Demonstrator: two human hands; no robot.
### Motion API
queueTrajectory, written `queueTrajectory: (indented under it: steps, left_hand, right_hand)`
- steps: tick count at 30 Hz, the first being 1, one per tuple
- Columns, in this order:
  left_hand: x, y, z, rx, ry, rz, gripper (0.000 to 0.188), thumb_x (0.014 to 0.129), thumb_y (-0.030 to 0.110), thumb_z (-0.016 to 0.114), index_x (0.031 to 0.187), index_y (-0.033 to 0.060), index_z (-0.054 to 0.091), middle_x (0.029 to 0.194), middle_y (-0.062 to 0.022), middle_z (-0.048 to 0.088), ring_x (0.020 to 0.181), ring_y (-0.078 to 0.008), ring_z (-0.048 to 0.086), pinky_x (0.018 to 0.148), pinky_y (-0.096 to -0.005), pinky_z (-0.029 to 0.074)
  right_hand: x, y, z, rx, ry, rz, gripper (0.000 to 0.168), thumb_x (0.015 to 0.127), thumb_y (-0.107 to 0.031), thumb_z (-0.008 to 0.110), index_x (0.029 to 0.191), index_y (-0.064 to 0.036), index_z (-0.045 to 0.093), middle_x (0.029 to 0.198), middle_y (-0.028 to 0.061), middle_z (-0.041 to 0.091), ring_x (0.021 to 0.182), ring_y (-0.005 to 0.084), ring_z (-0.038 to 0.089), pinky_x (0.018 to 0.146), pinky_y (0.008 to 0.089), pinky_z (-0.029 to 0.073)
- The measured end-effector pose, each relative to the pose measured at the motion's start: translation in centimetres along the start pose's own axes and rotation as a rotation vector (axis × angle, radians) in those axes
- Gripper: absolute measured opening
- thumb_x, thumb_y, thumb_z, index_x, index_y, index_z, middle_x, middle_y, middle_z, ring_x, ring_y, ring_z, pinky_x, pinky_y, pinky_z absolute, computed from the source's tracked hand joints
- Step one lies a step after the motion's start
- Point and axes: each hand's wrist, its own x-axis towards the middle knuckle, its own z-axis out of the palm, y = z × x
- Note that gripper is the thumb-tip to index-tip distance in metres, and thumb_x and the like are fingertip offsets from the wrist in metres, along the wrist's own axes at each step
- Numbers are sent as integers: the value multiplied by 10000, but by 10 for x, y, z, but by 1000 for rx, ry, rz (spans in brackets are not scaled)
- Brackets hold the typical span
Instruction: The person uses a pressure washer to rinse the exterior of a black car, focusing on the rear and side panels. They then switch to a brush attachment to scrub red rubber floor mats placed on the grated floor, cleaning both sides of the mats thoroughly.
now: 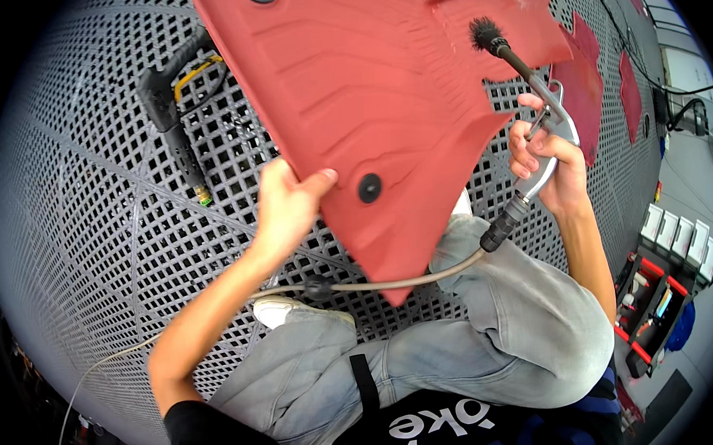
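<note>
A red moulded car floor mat (350, 102) is tilted up before me, its pointed corner hanging down between my shins. My left hand (292, 205) grips its left edge, thumb on the face beside a black round fastener (369, 188). In my right hand (549, 152) is a silver air blow gun (554, 121) with a black bristle brush (487, 36) at its tip. Two of the fingers are around the trigger. The brush stands over the mat's upper right part; contact cannot be told. A beige air hose (408, 282) runs from the gun's black coupling (504, 222) across the mat's lower corner.
A black pressure-washer gun (175, 111) lies left on the grey plastic grid floor (87, 158). More red mats (579, 96) lie at the right. An organiser with red-edged trays (648, 304) and white drawers (678, 239) stands at far right. A cable (645, 74) hangs above.
</note>
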Motion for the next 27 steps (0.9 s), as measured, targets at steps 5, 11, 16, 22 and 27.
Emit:
queueTrajectory:
  steps: [5, 11, 16, 22, 27]
  left_hand:
    - [-24, 123, -44, 247, 85, 82, 302, 962, 128, 612, 1153, -102, 659, 1072, -161, 726, 919, -189, 703, 837, -320, 561]
    - [-18, 213, -113, 589, 274, 86, 309, 864, 65, 600, 1094, -127, 675, 998, -170, 737, 832, -197, 709, 785, -323, 557]
    - [42, 207, -144, 624, 455, 83, 276, 826, 63, 635, 1011, -137, 678, 930, -195, 722, 797, -256, 710, 777, -364, 554]
    - [30, 155, -183, 474, 449, 120, 250, 839, 51, 672, 1022, -119, 672, 949, -189, 726, 790, -252, 718, 762, -376, 576]
    - [37, 110, -189, 468, 472, 59, 260, 890, 70, 674, 1066, -122, 670, 980, -197, 730, 819, -236, 721, 768, -358, 575]
  right_hand:
    - [33, -42, 81, 115, -271, 94, 578, 803, -14, 520, 1379, -4, 475, 856, 158, 595, 560, 109, 453, 525, 298, 443]
    - [56, -140, 191, -497, -280, 213, 547, 745, 46, 449, 1291, 29, 468, 807, 137, 579, 512, 68, 422, 449, 272, 428]
    - [46, -111, 212, -143, -478, 243, 468, 755, 60, 534, 1216, -7, 487, 761, 89, 595, 501, 96, 450, 455, 305, 451]
    - [-45, 0, 249, -293, -839, -95, 370, 826, 35, 528, 1185, -14, 453, 833, 26, 582, 721, 97, 559, 605, 258, 465]
    - [-75, -11, 257, -407, -1199, 232, 379, 806, 46, 509, 1174, -29, 453, 772, 17, 546, 653, 104, 523, 584, 277, 443]
